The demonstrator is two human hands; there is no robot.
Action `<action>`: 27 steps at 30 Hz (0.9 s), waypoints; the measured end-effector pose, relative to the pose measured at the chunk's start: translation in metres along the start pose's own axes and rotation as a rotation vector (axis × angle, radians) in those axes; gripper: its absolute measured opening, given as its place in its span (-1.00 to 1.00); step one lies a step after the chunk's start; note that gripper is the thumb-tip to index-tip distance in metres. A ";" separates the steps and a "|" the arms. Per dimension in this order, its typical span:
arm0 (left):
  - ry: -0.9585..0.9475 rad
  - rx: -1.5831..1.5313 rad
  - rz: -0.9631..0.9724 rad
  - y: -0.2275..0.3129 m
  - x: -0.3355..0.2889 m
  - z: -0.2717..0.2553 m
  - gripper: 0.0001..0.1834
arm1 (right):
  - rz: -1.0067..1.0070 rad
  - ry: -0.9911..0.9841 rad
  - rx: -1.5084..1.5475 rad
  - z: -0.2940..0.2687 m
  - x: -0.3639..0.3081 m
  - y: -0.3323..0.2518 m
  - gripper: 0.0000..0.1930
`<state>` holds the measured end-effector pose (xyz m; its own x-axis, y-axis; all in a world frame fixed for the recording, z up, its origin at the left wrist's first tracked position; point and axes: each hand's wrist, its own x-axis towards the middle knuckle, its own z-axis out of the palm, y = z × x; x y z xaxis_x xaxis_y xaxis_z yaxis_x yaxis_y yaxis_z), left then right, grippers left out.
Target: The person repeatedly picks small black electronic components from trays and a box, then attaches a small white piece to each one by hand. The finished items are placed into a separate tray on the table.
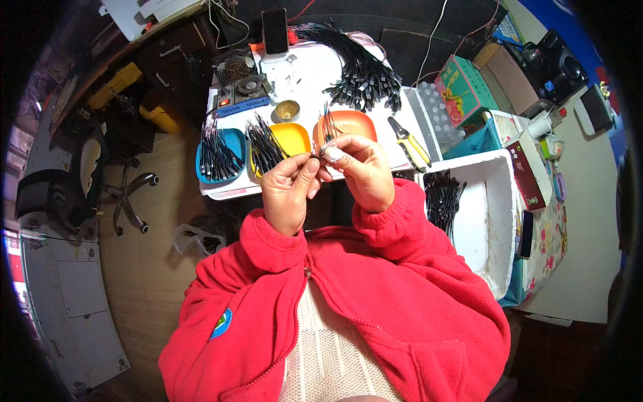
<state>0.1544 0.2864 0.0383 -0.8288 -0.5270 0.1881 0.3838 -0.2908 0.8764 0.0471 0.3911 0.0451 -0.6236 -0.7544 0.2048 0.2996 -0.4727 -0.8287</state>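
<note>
Nearest me is the red jacket (415,295), its sleeves reaching to the bench (311,84). Over the front edge, the left hand (289,191) and right hand (365,173) pinch a small dark piece (317,153) between their fingertips. I'd call the work partway: bunched black leads (218,157) fill the blue tray (239,139) at the front left corner and the yellow tray (298,136) beside it, a few show at the orange tray (360,123), and a big heap (365,84) lies towards the far edge. Beyond the right edge, a foam box (487,194) holds another bundle (442,201); which are finished, I can't tell.
</note>
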 end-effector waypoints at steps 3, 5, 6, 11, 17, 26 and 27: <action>0.019 0.031 0.045 -0.003 -0.002 -0.001 -0.79 | 0.099 -0.022 0.264 0.003 -0.001 0.006 -0.91; 0.041 0.056 0.070 -0.005 -0.003 0.000 -0.79 | 0.138 -0.019 0.358 0.006 -0.002 0.006 -0.93; 0.050 0.050 0.079 -0.005 -0.003 0.001 -0.79 | 0.170 0.025 0.348 0.007 -0.003 0.006 -0.94; -0.084 -0.052 -0.090 0.004 -0.003 -0.004 -0.80 | 0.304 -0.108 0.487 0.003 0.001 -0.002 -0.87; -0.276 -0.216 -0.305 0.014 -0.001 -0.014 -0.80 | 0.376 -0.303 0.519 -0.010 0.000 -0.002 -0.79; -0.299 -0.080 -0.266 0.015 -0.004 -0.014 -0.81 | 0.390 -0.335 0.547 -0.010 -0.006 0.004 -0.83; -0.298 -0.080 -0.283 0.015 -0.004 -0.014 -0.82 | 0.377 -0.310 0.531 -0.009 -0.007 0.005 -0.83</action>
<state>0.1689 0.2729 0.0441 -0.9832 -0.1666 0.0748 0.1443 -0.4581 0.8771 0.0467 0.3984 0.0344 -0.1988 -0.9671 0.1587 0.8136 -0.2531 -0.5234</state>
